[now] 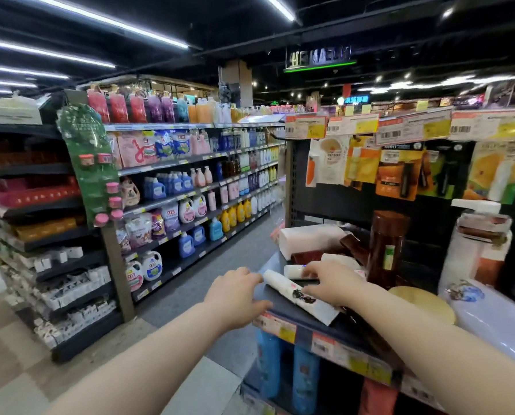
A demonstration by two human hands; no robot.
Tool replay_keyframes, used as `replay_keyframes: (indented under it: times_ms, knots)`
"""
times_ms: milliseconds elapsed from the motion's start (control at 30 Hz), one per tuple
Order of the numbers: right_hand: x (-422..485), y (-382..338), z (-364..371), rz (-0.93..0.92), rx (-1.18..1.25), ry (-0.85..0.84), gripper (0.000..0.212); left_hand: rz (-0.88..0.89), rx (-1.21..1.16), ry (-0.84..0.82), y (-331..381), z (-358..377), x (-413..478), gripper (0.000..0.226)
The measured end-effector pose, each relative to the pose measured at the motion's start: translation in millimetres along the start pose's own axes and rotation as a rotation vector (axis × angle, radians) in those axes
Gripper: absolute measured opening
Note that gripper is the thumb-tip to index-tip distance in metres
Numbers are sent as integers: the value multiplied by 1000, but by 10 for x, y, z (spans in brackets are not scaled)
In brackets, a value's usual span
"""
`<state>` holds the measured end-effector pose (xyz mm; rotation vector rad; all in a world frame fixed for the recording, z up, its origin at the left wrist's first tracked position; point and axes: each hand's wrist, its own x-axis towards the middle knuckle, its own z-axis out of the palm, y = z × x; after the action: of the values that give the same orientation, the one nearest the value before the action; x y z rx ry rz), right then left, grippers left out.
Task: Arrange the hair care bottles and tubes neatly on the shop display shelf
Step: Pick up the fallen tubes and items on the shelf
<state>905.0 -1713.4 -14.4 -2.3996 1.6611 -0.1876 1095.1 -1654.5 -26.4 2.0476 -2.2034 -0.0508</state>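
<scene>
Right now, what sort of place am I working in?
Almost certainly a supermarket's toiletries and cleaning aisle. Long shelves of detergent bottles run down the left, price tags line the shelf edges, and white tubes lie loose on the dark display shelf under both hands.

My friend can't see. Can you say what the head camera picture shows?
Two bare hands reach onto a dark shop shelf: the right hand rests on a lying white tube, the left hand is open at the shelf's edge. A tall brown bottle stands behind, among other toppled tubes.
</scene>
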Motion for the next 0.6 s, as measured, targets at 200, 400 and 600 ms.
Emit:
replay_keyframes:
  times_ms: [200,400,600]
  knots:
    - [335,222,82,26,11,-42,47,129,23,-65,18,167,599,52]
    - [376,363,96,76,22,-15,42,340,106,-115,166,204,1103,59]
    - [290,380,50,189,38,47,39,528,139,-309,169,331,1359,64]
